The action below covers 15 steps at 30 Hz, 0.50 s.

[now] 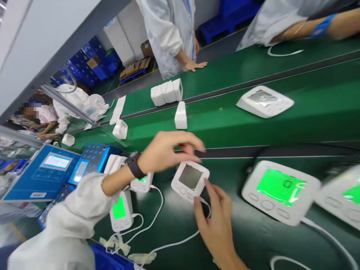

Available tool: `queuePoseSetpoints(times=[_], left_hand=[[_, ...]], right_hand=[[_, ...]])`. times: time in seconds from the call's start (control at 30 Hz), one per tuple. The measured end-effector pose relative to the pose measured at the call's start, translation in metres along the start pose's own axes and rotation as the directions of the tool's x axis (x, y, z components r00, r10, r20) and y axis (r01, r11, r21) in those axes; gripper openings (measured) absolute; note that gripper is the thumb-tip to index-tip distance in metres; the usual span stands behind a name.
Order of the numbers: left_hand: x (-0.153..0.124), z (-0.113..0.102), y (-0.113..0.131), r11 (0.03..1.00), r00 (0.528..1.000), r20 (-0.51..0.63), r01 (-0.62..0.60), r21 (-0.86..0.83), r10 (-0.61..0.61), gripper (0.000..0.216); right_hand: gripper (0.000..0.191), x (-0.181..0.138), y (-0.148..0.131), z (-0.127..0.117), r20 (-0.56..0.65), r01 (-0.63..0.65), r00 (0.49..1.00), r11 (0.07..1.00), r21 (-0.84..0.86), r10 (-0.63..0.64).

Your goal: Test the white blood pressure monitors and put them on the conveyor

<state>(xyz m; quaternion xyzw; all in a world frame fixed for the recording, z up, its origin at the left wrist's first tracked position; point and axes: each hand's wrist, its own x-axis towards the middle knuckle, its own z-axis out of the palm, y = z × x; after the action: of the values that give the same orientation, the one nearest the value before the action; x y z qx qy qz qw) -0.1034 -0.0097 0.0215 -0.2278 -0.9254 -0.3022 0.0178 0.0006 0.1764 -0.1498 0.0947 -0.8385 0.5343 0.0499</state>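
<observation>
A white blood pressure monitor (183,190) with a dark grey, unlit screen sits on the green bench in front of me, a white cable running from its lower side. My right hand (216,221) has thumb and index finger on the monitor's lower right corner, beside the cable. Above its top edge is my left hand (168,152), thumb and fingers curved but apart, with nothing visible between them. A dark band circles my left wrist. To the right, another monitor (254,187) shows a lit green screen. Partly behind my left forearm are more green-lit monitors (122,224).
A green conveyor (216,131) crosses beyond the bench, carrying a monitor (260,110) and white units (180,116). Blue test boxes (92,157) stand at left. White cables (161,200) lie taped on the bench. Co-workers in white coats (165,33) work opposite.
</observation>
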Motion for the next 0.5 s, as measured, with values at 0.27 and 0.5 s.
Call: queuePoseSetpoints(times=[0.27, 0.5], left_hand=[[0.076, -0.035, -0.115, 0.791, 0.996, 0.074, -0.007, 0.611, -0.048, 0.006], [0.170, 0.000, -0.130, 0.722, 0.957, 0.276, -0.251, 0.645, 0.087, 0.050]], right_hand=[[0.039, -0.012, -0.002, 0.012, 0.001, 0.409, 0.910, 0.899, 0.160, -0.414], [0.034, -0.012, 0.001, 0.015, 0.069, 0.447, 0.881, 0.872, 0.201, -0.467]])
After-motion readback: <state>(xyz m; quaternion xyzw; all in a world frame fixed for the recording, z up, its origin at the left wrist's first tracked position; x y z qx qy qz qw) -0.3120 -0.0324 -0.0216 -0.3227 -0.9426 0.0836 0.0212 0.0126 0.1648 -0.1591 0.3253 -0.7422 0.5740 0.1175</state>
